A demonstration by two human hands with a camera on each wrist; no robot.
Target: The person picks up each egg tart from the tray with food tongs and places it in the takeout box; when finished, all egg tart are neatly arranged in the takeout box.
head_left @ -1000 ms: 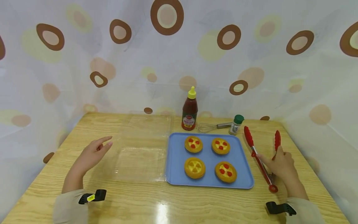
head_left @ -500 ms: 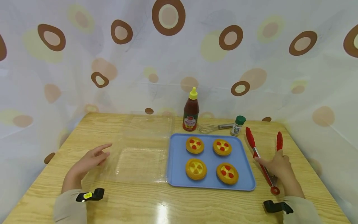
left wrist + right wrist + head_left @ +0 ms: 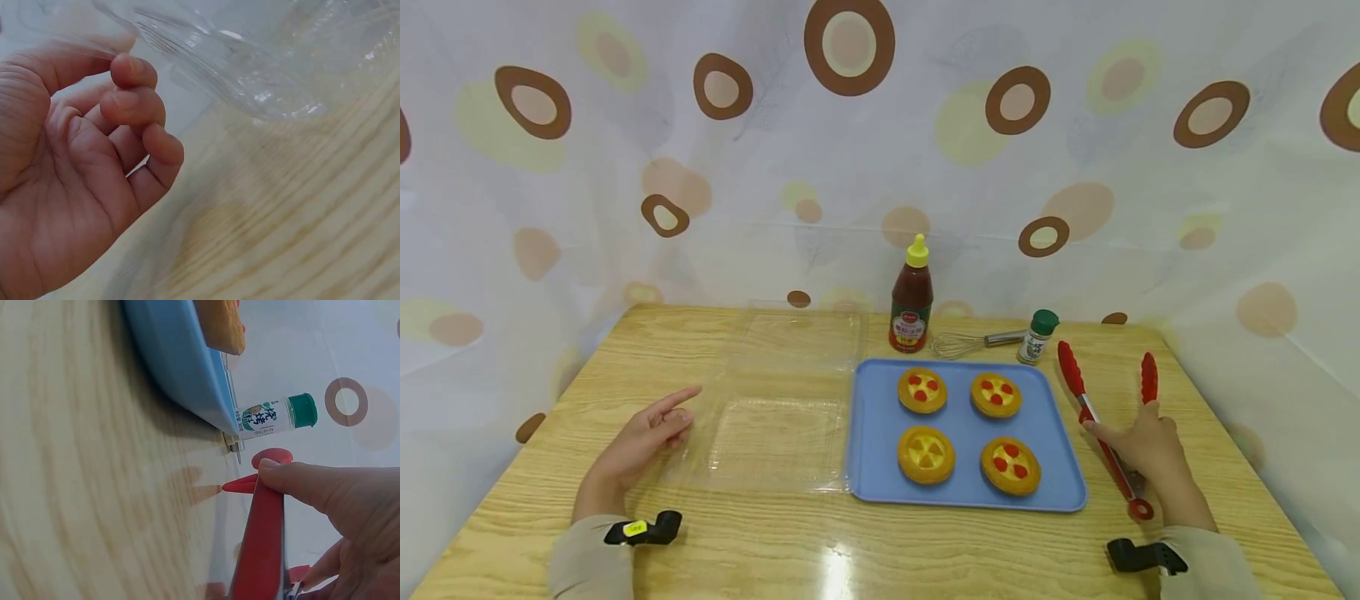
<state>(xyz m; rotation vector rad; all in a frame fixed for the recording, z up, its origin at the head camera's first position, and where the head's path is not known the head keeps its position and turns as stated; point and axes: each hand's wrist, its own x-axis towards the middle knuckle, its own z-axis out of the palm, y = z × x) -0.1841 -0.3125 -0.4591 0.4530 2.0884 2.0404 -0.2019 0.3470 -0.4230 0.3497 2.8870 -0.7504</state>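
From the head, we see the right hand (image 3: 1152, 447) gripping spread tongs (image 3: 1114, 463) beside the tray (image 3: 964, 429), the left hand (image 3: 642, 442) at the box (image 3: 778, 446). Left wrist: fingers (image 3: 131, 107) curl loosely; we cannot tell if they pinch it. Right wrist: the thumb (image 3: 300, 481) lies on the tongs.

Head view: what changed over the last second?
The left grip moved lower in the picture, at the left edge of the clear container; whether it holds it is unclear. The right grip shifted slightly left on the tongs. Tongs, blue tray, four tarts, sauce bottle, whisk and shaker stayed put.
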